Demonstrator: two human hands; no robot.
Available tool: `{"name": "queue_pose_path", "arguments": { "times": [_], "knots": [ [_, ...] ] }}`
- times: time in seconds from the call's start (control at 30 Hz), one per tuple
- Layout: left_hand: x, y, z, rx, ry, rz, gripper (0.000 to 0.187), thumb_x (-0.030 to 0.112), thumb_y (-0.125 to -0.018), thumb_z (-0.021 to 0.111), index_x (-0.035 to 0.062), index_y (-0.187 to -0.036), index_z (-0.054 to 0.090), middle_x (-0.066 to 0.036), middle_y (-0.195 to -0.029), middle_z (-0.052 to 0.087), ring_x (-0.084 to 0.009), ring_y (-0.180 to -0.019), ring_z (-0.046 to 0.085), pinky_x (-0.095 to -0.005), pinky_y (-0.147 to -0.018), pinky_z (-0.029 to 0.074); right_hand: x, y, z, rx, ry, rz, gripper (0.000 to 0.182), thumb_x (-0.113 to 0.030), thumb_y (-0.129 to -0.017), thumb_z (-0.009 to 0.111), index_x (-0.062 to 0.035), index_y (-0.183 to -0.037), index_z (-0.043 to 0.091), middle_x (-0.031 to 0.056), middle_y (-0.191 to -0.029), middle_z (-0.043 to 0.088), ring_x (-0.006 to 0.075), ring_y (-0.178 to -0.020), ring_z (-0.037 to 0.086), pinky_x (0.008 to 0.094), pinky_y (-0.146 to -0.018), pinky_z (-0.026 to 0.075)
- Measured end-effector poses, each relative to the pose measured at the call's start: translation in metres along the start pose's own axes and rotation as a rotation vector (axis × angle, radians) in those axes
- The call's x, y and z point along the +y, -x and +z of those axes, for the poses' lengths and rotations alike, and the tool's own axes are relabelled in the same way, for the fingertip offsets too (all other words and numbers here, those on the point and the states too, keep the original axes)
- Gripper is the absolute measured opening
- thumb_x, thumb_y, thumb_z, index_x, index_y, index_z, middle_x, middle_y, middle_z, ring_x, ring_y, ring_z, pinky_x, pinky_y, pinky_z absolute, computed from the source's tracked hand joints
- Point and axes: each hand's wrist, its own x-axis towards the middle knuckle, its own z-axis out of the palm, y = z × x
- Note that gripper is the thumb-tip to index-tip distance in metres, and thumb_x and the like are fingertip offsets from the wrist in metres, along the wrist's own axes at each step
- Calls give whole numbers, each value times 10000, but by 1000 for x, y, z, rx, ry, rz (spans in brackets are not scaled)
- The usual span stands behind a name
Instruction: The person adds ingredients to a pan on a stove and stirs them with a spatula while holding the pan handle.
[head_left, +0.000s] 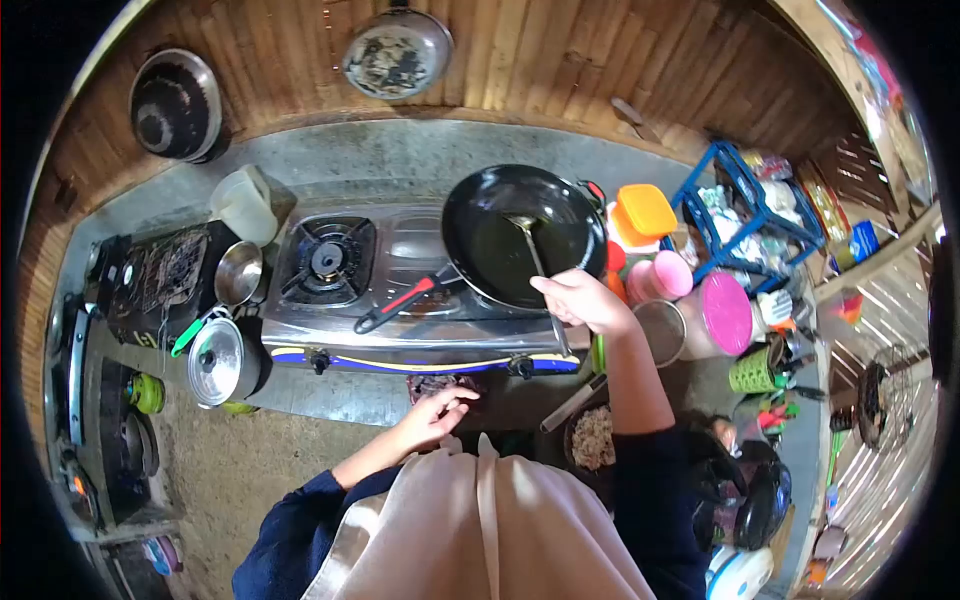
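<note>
A black frying pan (480, 235) sits on the right burner of the steel gas stove (410, 322), its red and black handle pointing left. My right hand (583, 300) is closed round the handle of a metal spatula (533, 248), whose head rests in the oil in the pan. My left hand (435, 418) is in front of the stove, fingers loosely curled but apart, nothing seen in it. Just beyond it at the counter's edge lies a dish with dark contents (428, 384), partly hidden by that hand.
Left of the stove stand a lidded pot (217, 360), a small saucepan (239, 273) and a pale jug (243, 205). To the right are an orange container (645, 212), a pink lid (726, 313), a strainer (660, 333), a blue rack (745, 215) and a bowl of rice-like food (593, 440).
</note>
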Motion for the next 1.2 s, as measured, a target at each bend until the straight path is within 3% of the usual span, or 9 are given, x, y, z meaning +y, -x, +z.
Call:
{"name": "queue_pose_path", "arguments": {
  "times": [0.17,0.23,0.3,0.4,0.83,1.0,1.1,1.13,1.2],
  "knots": [
    [-15,32,-43,193,292,-203,253,60,-924,479,36,-1169,540,33,-727,489,-60,-673,468,-218,-624,394,-26,-91,18,25,743,-33,431,-367,-858,599,-20,-605,564,32,-508,500,127,-408,435,291,-386,341],
    [-16,43,-51,234,310,-212,247,66,-930,466,22,-1160,542,20,-763,528,-75,-699,507,-219,-640,415,-25,-112,22,4,992,-57,332,-325,-780,646,4,-763,682,208,-719,647,334,-671,641,382,-662,503],
    [-21,51,-54,277,346,-241,242,68,-932,462,23,-1156,545,20,-776,541,-71,-701,506,-214,-646,417,-17,-130,24,15,1031,-43,246,-226,-749,703,-6,-677,620,118,-567,589,216,-514,582,348,-525,471],
    [-23,55,-54,300,386,-262,234,83,-939,465,28,-1148,553,19,-788,550,-63,-708,508,-208,-652,420,-2,-154,27,58,1280,-18,132,-143,-719,689,-19,-721,642,161,-685,643,285,-677,649,372,-665,505],
    [-10,35,-62,191,401,-353,233,181,-959,477,57,-1133,569,25,-762,572,-56,-657,494,-196,-620,414,-12,-121,33,544,972,-455,205,-52,-816,512,-20,-946,667,219,-848,641,347,-815,642,424,-814,501],
    [-15,23,-63,154,221,-367,384,257,-974,459,42,-674,568,-9,-645,581,-73,-616,529,-233,-604,446,-30,-63,41,784,972,-624,365,-323,-842,596,-65,-587,632,117,-591,594,310,-572,584,487,-858,419],
    [-19,16,-61,147,213,-218,390,262,-979,447,39,-681,562,-7,-637,584,-88,-605,533,-240,-623,452,-1,-40,44,804,973,-462,191,-270,-840,596,-115,-786,693,54,-923,623,244,-945,579,627,-914,330],
    [-24,14,-63,53,310,-230,228,164,-974,436,20,-907,600,-48,-779,627,-103,-674,546,-243,-676,460,21,-41,35,706,873,-504,195,-202,-833,587,-169,-1008,666,34,-1068,569,244,-1061,523,656,-923,313],
    [-20,9,-54,72,311,-142,175,98,-957,428,35,-1070,546,-72,-907,622,-108,-729,546,-247,-713,462,37,-22,33,723,859,-564,379,-149,-800,612,-175,-1175,564,110,-1020,564,299,-1028,533,517,-921,383]
  ]
}}
